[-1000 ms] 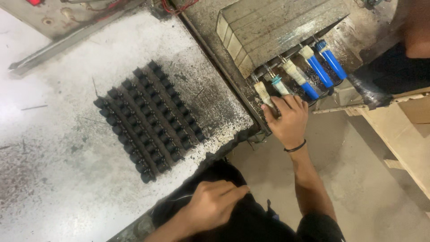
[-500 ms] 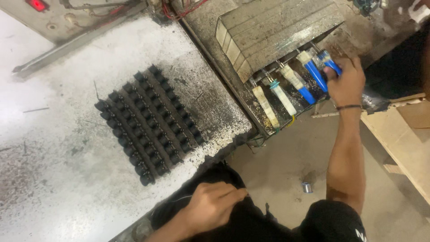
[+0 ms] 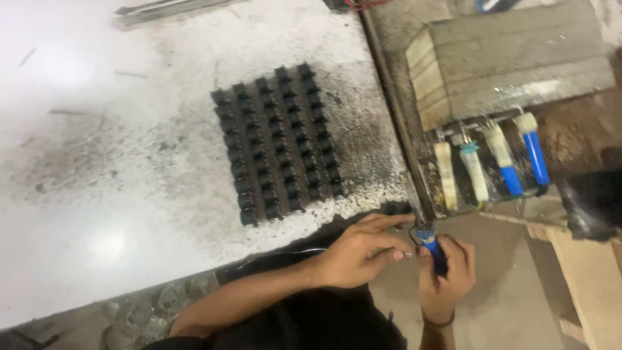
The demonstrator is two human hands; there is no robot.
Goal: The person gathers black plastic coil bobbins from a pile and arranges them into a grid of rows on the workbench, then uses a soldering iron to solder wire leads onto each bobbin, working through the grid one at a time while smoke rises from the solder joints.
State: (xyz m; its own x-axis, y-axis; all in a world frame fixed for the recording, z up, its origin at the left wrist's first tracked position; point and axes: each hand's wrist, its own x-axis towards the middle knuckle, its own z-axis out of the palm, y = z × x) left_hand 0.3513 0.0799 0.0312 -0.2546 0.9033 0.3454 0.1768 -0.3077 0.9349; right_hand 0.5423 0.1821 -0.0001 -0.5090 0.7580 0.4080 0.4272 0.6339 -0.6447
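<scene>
My right hand (image 3: 447, 275) grips a blue cylindrical cell (image 3: 433, 248) just off the table's front edge. My left hand (image 3: 359, 249) meets it from the left, its fingertips pinching at the cell's top end, where a thin wire (image 3: 278, 254) trails off to the left. On the white, soot-stained table (image 3: 97, 194) lies a black grid of several rows of small black parts (image 3: 277, 142), above and left of both hands. To the right, a row of blue-and-white cylinders (image 3: 502, 162) hangs under a grey block (image 3: 512, 58).
A metal rail (image 3: 395, 123) runs along the table's right edge. A wooden plank (image 3: 589, 279) lies at the lower right, next to a dark object (image 3: 593, 201). My dark-clothed lap fills the bottom middle. Bubble wrap (image 3: 149, 308) shows at the lower left.
My right hand has come down from the row of cylinders with a blue cell in it. My left hand has risen from my lap to meet it. The view has shifted.
</scene>
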